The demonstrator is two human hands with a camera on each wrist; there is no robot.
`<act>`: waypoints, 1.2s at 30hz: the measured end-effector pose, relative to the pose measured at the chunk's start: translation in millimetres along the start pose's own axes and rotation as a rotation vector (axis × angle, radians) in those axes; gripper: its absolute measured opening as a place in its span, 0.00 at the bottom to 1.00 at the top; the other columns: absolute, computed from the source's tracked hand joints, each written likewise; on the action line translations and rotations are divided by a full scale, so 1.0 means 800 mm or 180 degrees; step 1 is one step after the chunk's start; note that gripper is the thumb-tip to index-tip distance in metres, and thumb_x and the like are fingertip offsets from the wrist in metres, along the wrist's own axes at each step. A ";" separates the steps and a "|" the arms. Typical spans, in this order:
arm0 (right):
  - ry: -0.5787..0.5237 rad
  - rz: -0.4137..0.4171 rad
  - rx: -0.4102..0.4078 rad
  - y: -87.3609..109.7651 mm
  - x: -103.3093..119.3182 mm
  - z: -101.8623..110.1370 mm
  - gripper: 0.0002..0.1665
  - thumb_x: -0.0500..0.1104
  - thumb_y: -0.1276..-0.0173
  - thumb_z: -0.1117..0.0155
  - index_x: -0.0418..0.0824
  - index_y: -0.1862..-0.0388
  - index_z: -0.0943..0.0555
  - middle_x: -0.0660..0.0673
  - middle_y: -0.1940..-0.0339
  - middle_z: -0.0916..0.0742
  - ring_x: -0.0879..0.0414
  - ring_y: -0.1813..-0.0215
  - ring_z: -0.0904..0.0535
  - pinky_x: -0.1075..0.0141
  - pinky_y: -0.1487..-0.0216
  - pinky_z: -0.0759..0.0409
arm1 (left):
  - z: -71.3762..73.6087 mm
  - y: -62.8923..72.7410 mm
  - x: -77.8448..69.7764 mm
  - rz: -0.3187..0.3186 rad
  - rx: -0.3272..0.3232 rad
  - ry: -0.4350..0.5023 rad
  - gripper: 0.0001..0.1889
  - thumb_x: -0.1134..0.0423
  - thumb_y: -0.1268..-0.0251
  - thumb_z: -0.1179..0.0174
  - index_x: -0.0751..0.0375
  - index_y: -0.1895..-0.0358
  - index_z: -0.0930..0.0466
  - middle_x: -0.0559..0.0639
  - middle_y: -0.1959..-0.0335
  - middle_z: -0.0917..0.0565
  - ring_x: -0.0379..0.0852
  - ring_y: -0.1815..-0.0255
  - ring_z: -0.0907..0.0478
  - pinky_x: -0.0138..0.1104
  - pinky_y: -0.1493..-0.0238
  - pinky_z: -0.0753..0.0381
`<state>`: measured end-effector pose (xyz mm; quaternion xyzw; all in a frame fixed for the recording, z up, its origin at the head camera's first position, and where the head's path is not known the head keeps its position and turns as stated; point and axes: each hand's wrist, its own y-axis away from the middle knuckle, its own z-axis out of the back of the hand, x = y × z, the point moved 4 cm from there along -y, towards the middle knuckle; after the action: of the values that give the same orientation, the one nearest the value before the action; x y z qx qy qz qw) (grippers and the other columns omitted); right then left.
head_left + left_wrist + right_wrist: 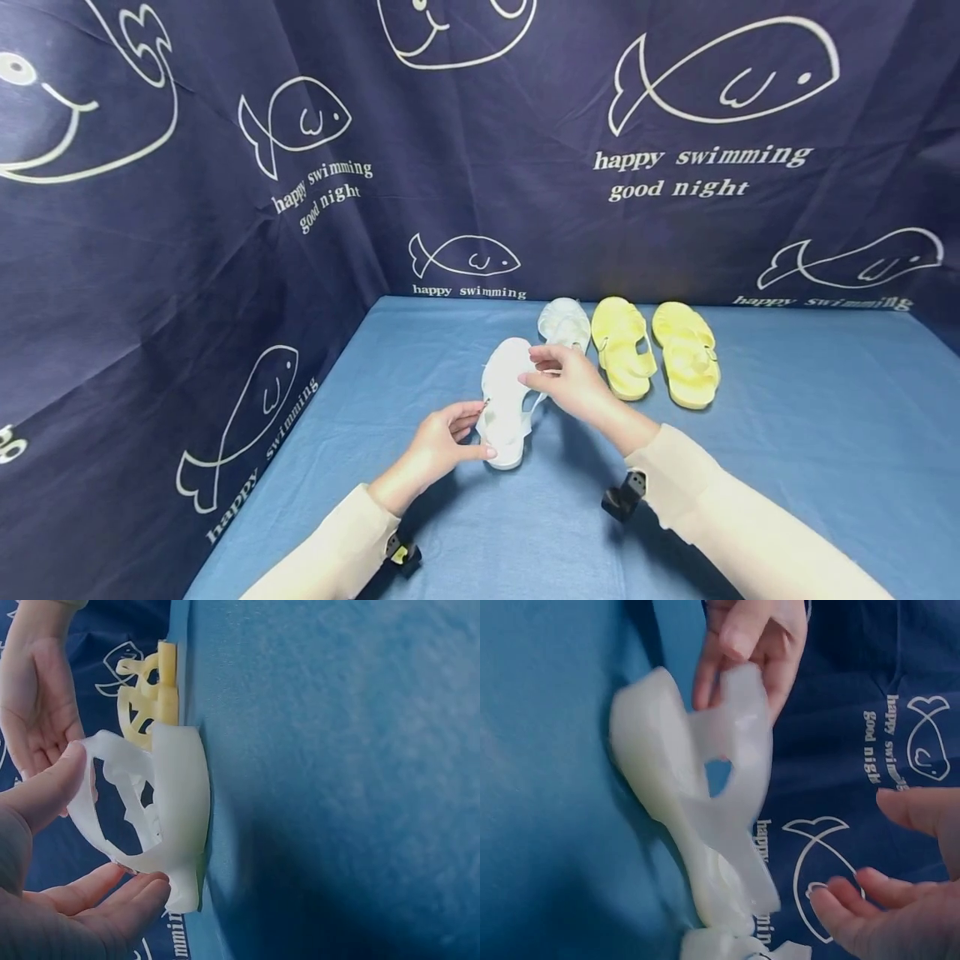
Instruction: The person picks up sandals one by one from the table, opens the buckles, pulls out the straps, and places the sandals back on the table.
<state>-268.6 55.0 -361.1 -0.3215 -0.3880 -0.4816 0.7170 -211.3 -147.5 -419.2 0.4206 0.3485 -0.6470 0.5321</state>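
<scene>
A white sandal [504, 408] stands on the blue cloth, its strap side toward me in the head view. My left hand [444, 440] holds it by the strap end, thumb and fingers on either side of the strap [105, 817]. Over the sandal's far end hovers my right hand [570, 382]; in the right wrist view its fingers [885, 889] are spread and apart from the sandal [660, 750]. Just beyond, a second white sandal [564, 321] lies partly hidden behind the right hand.
Two yellow sandals [621, 346] [684, 354] lie side by side to the right of the far white one. A dark blue curtain [555, 200] with white fish prints rises at the back and left of the blue cloth [810, 433].
</scene>
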 end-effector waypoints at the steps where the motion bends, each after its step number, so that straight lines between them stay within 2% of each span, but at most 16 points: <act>1: -0.0015 -0.0023 -0.0043 0.003 -0.001 -0.002 0.30 0.43 0.34 0.35 0.30 0.37 0.28 0.34 0.38 0.21 0.41 0.37 0.25 0.52 0.37 0.25 | 0.000 0.001 0.001 -0.0023 0.0007 -0.0017 0.36 0.65 0.52 0.25 0.66 0.37 0.28 0.62 0.38 0.23 0.58 0.36 0.26 0.44 0.34 0.28; 8: -0.0092 -0.0150 -0.0375 0.020 -0.014 -0.016 0.33 0.41 0.36 0.32 0.31 0.35 0.29 0.32 0.38 0.22 0.41 0.39 0.25 0.52 0.35 0.26 | -0.002 0.007 0.007 -0.0120 -0.0038 -0.0069 0.37 0.67 0.54 0.24 0.67 0.36 0.29 0.64 0.39 0.22 0.58 0.37 0.25 0.42 0.37 0.25; 12: -0.0101 -0.0404 -0.0510 0.033 -0.022 -0.024 0.38 0.42 0.39 0.29 0.29 0.34 0.31 0.31 0.39 0.23 0.40 0.41 0.24 0.51 0.39 0.24 | -0.004 0.010 0.010 -0.0151 -0.0065 -0.0092 0.38 0.68 0.54 0.25 0.68 0.36 0.30 0.64 0.39 0.23 0.58 0.38 0.25 0.43 0.38 0.24; 17: -0.0308 -0.0865 -0.0344 0.048 -0.028 -0.040 0.47 0.45 0.40 0.28 0.28 0.29 0.39 0.31 0.35 0.26 0.40 0.37 0.27 0.49 0.39 0.25 | -0.006 0.010 0.013 -0.0120 -0.0156 -0.0048 0.38 0.70 0.53 0.25 0.67 0.35 0.31 0.64 0.39 0.23 0.58 0.38 0.25 0.42 0.40 0.22; 21: -0.0649 -0.1081 -0.0159 0.055 -0.031 -0.053 0.50 0.44 0.39 0.30 0.28 0.26 0.46 0.31 0.33 0.28 0.39 0.35 0.29 0.48 0.37 0.27 | -0.008 0.010 0.015 0.0009 -0.0194 0.0060 0.37 0.71 0.53 0.26 0.66 0.35 0.31 0.64 0.40 0.23 0.59 0.40 0.23 0.41 0.42 0.21; 24: -0.0939 -0.1147 -0.0035 0.059 -0.032 -0.060 0.50 0.43 0.37 0.32 0.25 0.27 0.48 0.28 0.33 0.28 0.37 0.33 0.30 0.47 0.35 0.29 | -0.010 0.011 0.015 0.0156 -0.0189 0.0179 0.38 0.72 0.51 0.27 0.65 0.34 0.32 0.65 0.40 0.24 0.60 0.41 0.23 0.41 0.44 0.19; 27: -0.1196 -0.1158 0.0047 0.061 -0.030 -0.066 0.46 0.42 0.35 0.34 0.22 0.28 0.46 0.26 0.33 0.28 0.37 0.32 0.31 0.47 0.32 0.32 | -0.013 0.012 0.015 0.0239 -0.0212 0.0316 0.37 0.72 0.50 0.28 0.65 0.34 0.32 0.65 0.40 0.25 0.60 0.43 0.22 0.40 0.46 0.18; 36: -0.1631 -0.1038 0.0166 0.067 -0.031 -0.081 0.42 0.36 0.35 0.36 0.22 0.29 0.44 0.27 0.31 0.30 0.38 0.28 0.35 0.46 0.28 0.38 | -0.018 0.017 0.018 0.0127 -0.0413 0.0626 0.34 0.75 0.49 0.30 0.70 0.35 0.32 0.68 0.38 0.25 0.60 0.44 0.21 0.37 0.49 0.17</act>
<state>-207.9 29.7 -419.3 -0.3475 -0.6149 -0.4835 0.5171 -196.5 -143.0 -438.2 0.4536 0.4317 -0.5680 0.5341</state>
